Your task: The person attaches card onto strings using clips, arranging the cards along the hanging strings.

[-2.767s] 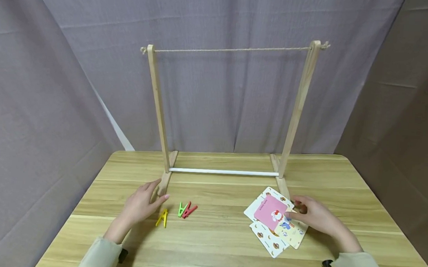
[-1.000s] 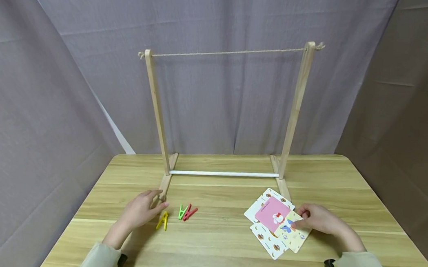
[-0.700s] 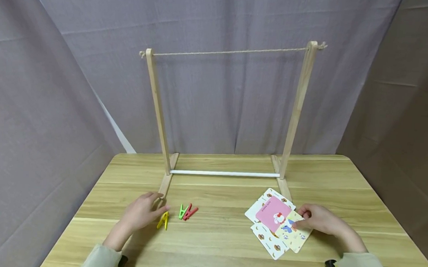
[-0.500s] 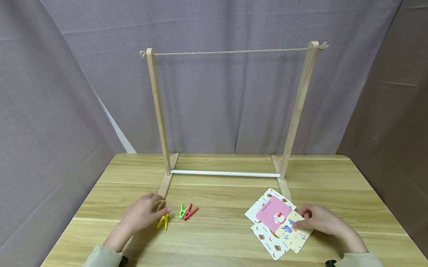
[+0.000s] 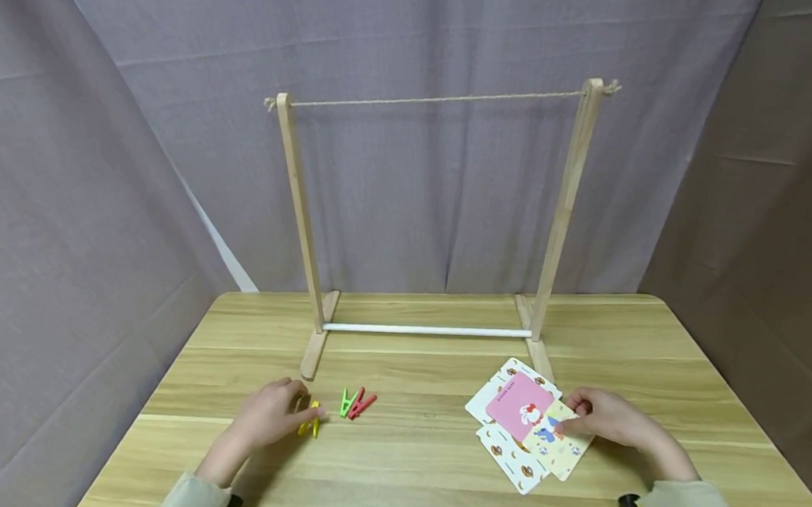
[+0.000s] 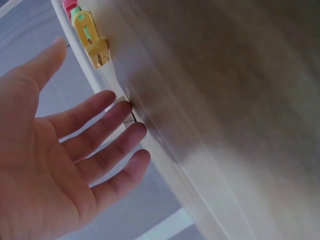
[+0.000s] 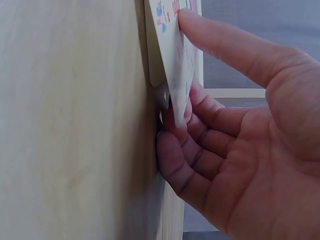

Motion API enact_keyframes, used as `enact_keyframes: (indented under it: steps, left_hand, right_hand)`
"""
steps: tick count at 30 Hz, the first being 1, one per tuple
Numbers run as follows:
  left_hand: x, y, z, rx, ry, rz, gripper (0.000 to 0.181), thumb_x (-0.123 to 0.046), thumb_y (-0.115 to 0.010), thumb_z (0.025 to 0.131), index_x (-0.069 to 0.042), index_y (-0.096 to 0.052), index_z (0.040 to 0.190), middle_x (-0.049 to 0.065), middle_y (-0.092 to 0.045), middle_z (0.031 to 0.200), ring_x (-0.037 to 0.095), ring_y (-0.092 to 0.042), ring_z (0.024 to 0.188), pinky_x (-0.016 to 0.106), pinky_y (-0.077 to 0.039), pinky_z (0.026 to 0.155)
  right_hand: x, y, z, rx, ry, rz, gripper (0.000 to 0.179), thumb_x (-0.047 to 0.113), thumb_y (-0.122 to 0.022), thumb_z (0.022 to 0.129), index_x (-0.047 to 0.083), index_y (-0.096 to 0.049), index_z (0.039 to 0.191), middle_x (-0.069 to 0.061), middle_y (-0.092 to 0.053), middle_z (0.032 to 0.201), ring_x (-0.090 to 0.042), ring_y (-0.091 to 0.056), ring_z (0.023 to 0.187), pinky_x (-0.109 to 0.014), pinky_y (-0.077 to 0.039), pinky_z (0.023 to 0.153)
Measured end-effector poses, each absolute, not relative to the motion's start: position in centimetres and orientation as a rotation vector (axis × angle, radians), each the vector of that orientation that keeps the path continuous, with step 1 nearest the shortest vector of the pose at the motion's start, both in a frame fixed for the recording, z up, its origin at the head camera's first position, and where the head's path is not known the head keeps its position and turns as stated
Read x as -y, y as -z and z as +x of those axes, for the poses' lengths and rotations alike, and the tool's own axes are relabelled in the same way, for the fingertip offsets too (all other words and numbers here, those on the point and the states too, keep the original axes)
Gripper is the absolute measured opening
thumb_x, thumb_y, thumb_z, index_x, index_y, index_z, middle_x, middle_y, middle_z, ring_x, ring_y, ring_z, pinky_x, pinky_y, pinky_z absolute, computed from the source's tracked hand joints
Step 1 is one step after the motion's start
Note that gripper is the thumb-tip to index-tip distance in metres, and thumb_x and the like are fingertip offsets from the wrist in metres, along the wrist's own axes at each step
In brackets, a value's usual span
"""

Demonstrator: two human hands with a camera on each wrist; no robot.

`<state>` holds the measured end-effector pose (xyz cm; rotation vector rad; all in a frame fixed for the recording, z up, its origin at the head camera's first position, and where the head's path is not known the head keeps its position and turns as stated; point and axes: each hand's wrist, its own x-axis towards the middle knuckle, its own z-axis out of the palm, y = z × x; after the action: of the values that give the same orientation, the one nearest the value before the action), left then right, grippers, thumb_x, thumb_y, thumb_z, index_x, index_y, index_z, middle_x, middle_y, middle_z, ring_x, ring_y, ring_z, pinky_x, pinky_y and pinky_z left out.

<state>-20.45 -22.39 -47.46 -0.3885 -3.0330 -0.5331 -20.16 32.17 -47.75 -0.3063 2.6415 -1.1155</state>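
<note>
In the head view my right hand (image 5: 608,417) pinches the yellow card (image 5: 561,453), thumb on its printed face. The right wrist view shows fingers curled beneath that card (image 7: 172,55), its near edge raised off the table. Under it lie a pink card with a rabbit (image 5: 518,404) and white patterned cards (image 5: 505,453). My left hand (image 5: 266,415) hovers at the yellow clothespin (image 5: 315,422), its thumb partly covering it. From the left wrist, loosely bent fingers (image 6: 100,135) stand apart from the clothespin (image 6: 91,40). Green (image 5: 348,402) and red (image 5: 360,406) clothespins lie just right.
Behind the cards and clothespins stands a wooden frame (image 5: 568,201) with a string (image 5: 436,100) tied across its top and a white rod (image 5: 429,330) low between its feet. Grey curtains (image 5: 396,191) surround the wooden table (image 5: 407,471) at the back and sides.
My left hand has come back from the frame's left foot toward the yellow clothespin. My right hand has drawn the yellow card slightly to the right, then stayed still.
</note>
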Motion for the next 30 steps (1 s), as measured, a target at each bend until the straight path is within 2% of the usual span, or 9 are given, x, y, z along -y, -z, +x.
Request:
enact_keyframes:
  steps: [12,18,25,30]
  left_hand:
    - [22.1,47.7,-19.8,3.039,0.509,-0.392,0.042,-0.057,-0.076,0.083,-0.016,-0.071,0.092,-0.006,-0.057,0.082,0.010,-0.050,0.069,0.033,-0.045,0.056]
    - [21.8,47.9,-19.8,3.024,0.469,-0.422,0.041,-0.055,-0.078,0.081,-0.016,-0.068,0.087,-0.006,-0.055,0.080,0.011,-0.051,0.069,0.035,-0.046,0.056]
    - [21.3,47.8,-19.7,3.028,0.432,-0.421,0.043,-0.054,-0.081,0.079,-0.016,-0.061,0.080,-0.006,-0.048,0.076,0.012,-0.046,0.066,0.034,-0.042,0.054]
    - [21.4,47.7,-19.7,3.032,0.409,-0.414,0.042,-0.051,-0.083,0.077,-0.016,-0.061,0.081,-0.006,-0.051,0.078,0.011,-0.049,0.068,0.036,-0.045,0.056]
  right_hand:
    - [-32.4,47.8,-20.2,-2.600,1.158,-0.362,0.034,0.022,-0.083,0.083,0.002,-0.057,0.094,-0.004,-0.049,0.080,-0.015,-0.044,0.072,-0.022,-0.036,0.061]
    - [-32.5,47.9,-20.2,-2.589,1.166,-0.381,0.036,0.022,-0.082,0.083,0.000,-0.058,0.097,-0.004,-0.049,0.081,-0.014,-0.045,0.073,-0.022,-0.037,0.061]
    - [-32.5,47.9,-20.4,-2.584,1.184,-0.403,0.035,0.021,-0.083,0.083,0.000,-0.058,0.095,-0.004,-0.050,0.081,-0.013,-0.044,0.074,-0.021,-0.038,0.062]
    - [-32.6,48.1,-20.3,-2.582,1.180,-0.408,0.036,0.022,-0.082,0.083,-0.001,-0.059,0.098,-0.004,-0.051,0.082,-0.013,-0.045,0.074,-0.022,-0.039,0.062]
